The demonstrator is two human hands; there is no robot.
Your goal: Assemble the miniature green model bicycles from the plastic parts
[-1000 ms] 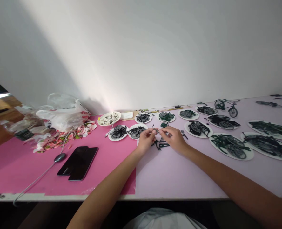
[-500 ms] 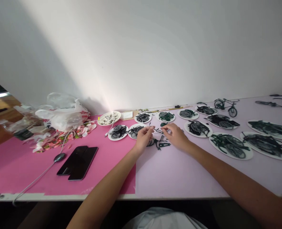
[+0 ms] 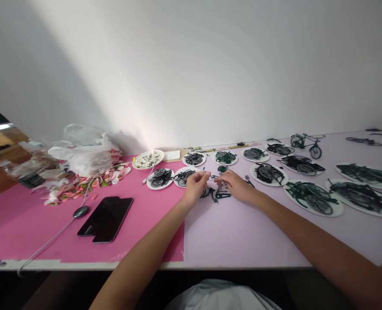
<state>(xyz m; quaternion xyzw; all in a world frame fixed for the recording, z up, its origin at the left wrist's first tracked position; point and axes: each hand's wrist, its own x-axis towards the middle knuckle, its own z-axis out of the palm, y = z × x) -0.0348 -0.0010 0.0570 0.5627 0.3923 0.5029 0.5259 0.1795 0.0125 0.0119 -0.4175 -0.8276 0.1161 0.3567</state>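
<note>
My left hand [image 3: 195, 187] is closed in a pinch above the table; whatever lies between its fingertips is too small to make out. Facing it, a short gap away, my right hand [image 3: 238, 185] is closed too, its bent fingers pointing down over loose dark model bicycle parts [image 3: 222, 195]. Whether it grips one of them is hidden. Just behind the left hand is a plate of black bicycle parts [image 3: 183, 176]. Beyond the right hand, a plate of green parts [image 3: 226, 158] lies near the wall.
To the right stand more white plates of parts [image 3: 312, 198] and an assembled model bicycle [image 3: 306, 144]. Two dark phones [image 3: 109, 219], a cable with a round grey puck [image 3: 80, 212], pink petals [image 3: 81, 189] and a plastic bag [image 3: 86, 155] occupy the left side.
My right hand has shifted slightly, its fingers now lower and nearer the left hand. A dark part on the table beside it has come into sight. My left hand is almost still.
</note>
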